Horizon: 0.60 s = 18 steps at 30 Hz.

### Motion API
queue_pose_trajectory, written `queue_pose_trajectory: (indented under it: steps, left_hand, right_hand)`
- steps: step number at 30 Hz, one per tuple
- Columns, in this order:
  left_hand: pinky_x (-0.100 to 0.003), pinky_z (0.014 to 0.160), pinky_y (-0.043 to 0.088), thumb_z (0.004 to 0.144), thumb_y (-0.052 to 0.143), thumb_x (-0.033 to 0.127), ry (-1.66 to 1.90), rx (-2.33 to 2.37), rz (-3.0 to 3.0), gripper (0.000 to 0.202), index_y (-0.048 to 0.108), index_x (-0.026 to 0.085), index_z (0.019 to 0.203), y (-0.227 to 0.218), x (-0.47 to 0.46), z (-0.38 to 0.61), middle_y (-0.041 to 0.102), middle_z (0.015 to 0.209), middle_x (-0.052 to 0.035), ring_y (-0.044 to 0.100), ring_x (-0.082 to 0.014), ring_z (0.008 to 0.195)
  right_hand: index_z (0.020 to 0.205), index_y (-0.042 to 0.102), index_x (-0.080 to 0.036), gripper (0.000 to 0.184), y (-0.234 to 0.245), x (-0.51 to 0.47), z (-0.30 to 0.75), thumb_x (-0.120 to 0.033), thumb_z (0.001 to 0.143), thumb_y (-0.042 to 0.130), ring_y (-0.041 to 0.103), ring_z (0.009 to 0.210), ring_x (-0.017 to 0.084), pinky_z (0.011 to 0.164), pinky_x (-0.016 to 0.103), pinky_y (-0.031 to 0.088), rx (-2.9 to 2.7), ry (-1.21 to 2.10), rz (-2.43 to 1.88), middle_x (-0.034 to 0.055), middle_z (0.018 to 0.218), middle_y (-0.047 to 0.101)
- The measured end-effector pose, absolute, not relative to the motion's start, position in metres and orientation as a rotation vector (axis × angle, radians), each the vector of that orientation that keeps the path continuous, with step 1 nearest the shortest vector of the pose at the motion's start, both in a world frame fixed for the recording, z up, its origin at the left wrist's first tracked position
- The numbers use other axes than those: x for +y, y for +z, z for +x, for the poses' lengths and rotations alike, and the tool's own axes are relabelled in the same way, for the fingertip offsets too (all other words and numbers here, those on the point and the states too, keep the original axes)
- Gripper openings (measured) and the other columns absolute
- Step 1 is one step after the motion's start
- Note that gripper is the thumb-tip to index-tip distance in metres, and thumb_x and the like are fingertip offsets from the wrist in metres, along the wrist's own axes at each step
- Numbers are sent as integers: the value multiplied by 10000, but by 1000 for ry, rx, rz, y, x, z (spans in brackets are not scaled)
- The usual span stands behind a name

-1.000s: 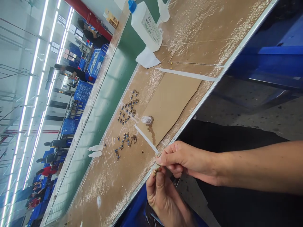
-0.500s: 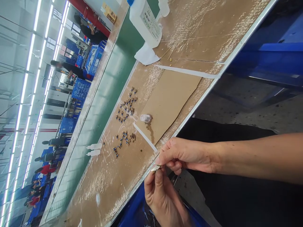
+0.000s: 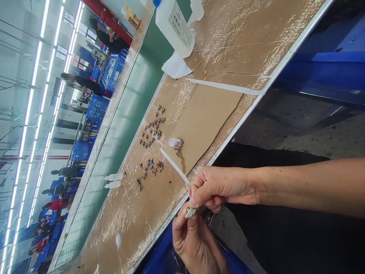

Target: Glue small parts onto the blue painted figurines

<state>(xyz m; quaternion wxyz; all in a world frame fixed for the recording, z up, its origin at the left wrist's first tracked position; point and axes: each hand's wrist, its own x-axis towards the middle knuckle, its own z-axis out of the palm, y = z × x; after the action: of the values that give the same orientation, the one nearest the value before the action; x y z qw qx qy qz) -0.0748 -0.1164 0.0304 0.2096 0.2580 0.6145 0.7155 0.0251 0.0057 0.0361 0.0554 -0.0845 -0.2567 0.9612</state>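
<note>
My right hand (image 3: 209, 188) comes in from the right edge of the picture. Its thumb and fingers pinch a small whitish flat piece (image 3: 190, 213), which could be folded cloth or paper. Just below in the picture, my left hand (image 3: 194, 241) has thumb and fingertips closed on a tiny gold-coloured part (image 3: 188, 209), mostly hidden by the fingers and the white piece. Both hands meet at the bench's metal edge. On the bench lie several small blue-and-gold parts (image 3: 154, 127), in two groups. A small clear bottle (image 3: 176, 143) stands on a cardboard sheet (image 3: 209, 114), beside a wet stain.
A large white jug (image 3: 178, 28) stands by a white cloth (image 3: 176, 65) and thin wooden sticks (image 3: 202, 64). Two small white squeeze bottles (image 3: 113, 180) lie at the bench's far side. White tape strips (image 3: 173, 165) flank the cardboard. People work in the background.
The whitish piece has turned and moved slightly down between my fingertips, showing more of its flat face. A gold-coloured bit now shows beside it. The bench objects stay put.
</note>
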Motion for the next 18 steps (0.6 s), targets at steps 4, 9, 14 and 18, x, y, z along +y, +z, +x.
queue_pose_trajectory:
  steps: [4, 9, 14, 18]
  left_hand:
    - [-185, 828, 518, 633, 784, 230, 1991, 1700, 762, 141, 702, 284, 735, 31, -116, -73, 713, 800, 98, 665, -74, 796]
    - [-175, 848, 505, 646, 778, 211, 2004, 1688, 784, 152, 703, 290, 753, 30, -118, -73, 715, 816, 101, 662, -65, 817]
    - [-215, 893, 493, 676, 760, 188, 2057, 1707, 860, 132, 704, 270, 762, 28, -117, -74, 721, 841, 76, 664, -86, 856]
    - [-224, 869, 511, 660, 774, 205, 2104, 1732, 850, 129, 705, 264, 751, 31, -115, -73, 720, 816, 61, 669, -90, 821]
  right_hand:
    - [514, 475, -109, 234, 37, 6, 26, -138, 637, 672, 263, 425, 16, 466, 188, 218, -755, 2930, -243, -60, 494, 380]
    - [505, 471, -104, 228, 38, 5, 29, -132, 645, 648, 266, 415, 11, 470, 185, 211, -738, 2942, -241, -64, 467, 377]
    - [510, 463, -116, 208, 42, -2, 27, -118, 665, 602, 255, 415, 24, 468, 190, 209, -709, 2883, -295, -70, 405, 346]
    - [522, 474, -115, 214, 41, -2, 25, -146, 689, 604, 263, 431, 27, 459, 192, 207, -682, 2753, -396, -61, 432, 353]
